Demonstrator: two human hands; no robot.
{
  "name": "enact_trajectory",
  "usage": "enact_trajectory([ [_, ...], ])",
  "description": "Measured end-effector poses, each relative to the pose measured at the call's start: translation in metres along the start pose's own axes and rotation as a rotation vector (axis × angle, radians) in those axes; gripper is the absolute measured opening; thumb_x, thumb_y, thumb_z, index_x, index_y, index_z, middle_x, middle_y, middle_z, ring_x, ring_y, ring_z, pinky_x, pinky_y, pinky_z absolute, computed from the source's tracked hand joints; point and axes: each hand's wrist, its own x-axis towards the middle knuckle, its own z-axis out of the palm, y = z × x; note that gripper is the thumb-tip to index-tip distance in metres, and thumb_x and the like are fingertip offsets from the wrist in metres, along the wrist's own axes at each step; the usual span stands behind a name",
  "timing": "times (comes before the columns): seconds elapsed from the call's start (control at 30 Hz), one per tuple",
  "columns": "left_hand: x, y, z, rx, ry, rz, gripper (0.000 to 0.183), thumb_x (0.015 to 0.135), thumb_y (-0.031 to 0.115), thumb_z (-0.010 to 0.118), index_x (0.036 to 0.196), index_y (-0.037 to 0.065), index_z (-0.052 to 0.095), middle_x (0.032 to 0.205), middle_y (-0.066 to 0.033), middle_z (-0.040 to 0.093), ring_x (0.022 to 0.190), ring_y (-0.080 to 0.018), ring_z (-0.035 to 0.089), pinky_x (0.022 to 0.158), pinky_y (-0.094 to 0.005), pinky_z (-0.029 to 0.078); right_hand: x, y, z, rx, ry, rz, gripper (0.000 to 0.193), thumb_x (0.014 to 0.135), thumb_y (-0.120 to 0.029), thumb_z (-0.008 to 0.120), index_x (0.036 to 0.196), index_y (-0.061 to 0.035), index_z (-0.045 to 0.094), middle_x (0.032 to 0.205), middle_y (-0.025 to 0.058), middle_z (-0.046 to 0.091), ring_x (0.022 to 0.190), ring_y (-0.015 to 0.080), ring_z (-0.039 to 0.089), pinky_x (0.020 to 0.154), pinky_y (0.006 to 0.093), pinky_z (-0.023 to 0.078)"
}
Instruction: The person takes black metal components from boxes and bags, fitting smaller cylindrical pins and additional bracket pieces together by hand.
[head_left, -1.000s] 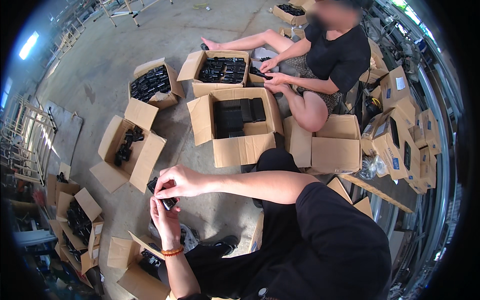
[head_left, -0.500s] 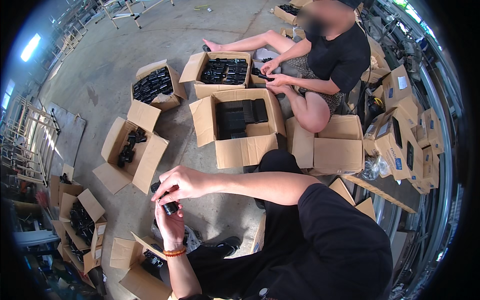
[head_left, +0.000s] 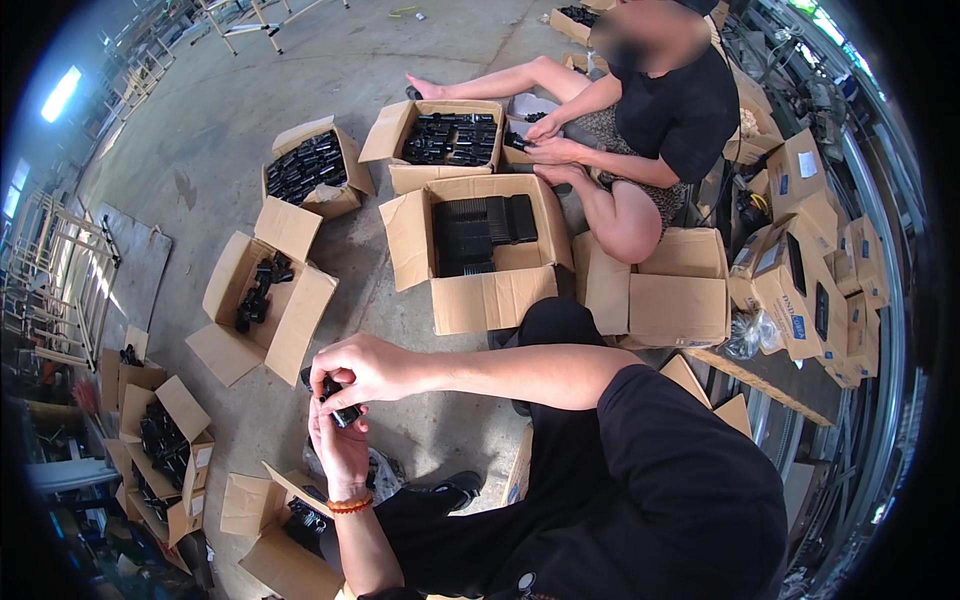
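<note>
A small black cylindrical part is gripped between my two hands, left of my knees. My left hand, below it with an orange bead bracelet at the wrist, has its fingers wrapped round the part. From above, my right hand pinches the upper end, its fingers covering much of it. What the part is exactly, I cannot make out. Just beyond my hands stands an open carton with a few black parts inside. Beside my left forearm is another open carton with black pieces in it.
A co-worker sits on the floor at the far right, hands together near a carton of black parts. An open carton holding black ribbed pieces stands ahead. Closed cartons are stacked at right, beside metal profiles. More open cartons stand at left.
My right fingers have shifted slightly on the black part, while my left hand stays in nearly the same place. The co-worker's hands have changed position a little.
</note>
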Motion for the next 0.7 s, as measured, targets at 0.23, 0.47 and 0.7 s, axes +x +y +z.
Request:
enact_trajectory([
  [0.23, 0.002, 0.002, 0.001, 0.052, -0.014, 0.013, 0.037, 0.103, 0.027, 0.049, 0.132, 0.004, 0.045, 0.111, -0.0092, 0.063, 0.087, -0.02, 0.067, 0.059, -0.0248, 0.055, -0.001, 0.001, -0.002, 0.048, 0.014, -0.134, 0.018, 0.079, -0.018, 0.079, 0.09, -0.0051, 0.073, 0.067, 0.0018, 0.052, 0.056, 0.0112, 0.045, 0.052, 0.0302, 0.037],
  [0.47, 0.0, 0.002, 0.0, 0.082, -0.003, 0.028, 0.03, 0.103, 0.025, 0.05, 0.125, 0.005, 0.049, 0.111, -0.0074, 0.064, 0.087, -0.019, 0.067, 0.059, -0.0243, 0.054, -0.002, 0.001, 0.006, 0.009, 0.042, 0.008, 0.026, 0.075, -0.022, 0.082, 0.09, -0.0059, 0.069, 0.06, 0.0024, 0.049, 0.056, 0.0131, 0.048, 0.052, 0.0331, 0.036],
  [0.7, 0.003, 0.004, 0.002, 0.087, -0.001, 0.031, 0.031, 0.103, 0.026, 0.05, 0.124, 0.004, 0.05, 0.11, -0.0096, 0.064, 0.085, -0.0196, 0.067, 0.058, -0.0249, 0.054, 0.001, 0.009, -0.002, 0.0, -0.01, -0.225, 0.025, 0.083, -0.017, 0.075, 0.106, -0.0088, 0.072, 0.071, 0.0041, 0.06, 0.057, 0.0127, 0.051, 0.053, 0.0295, 0.041],
])
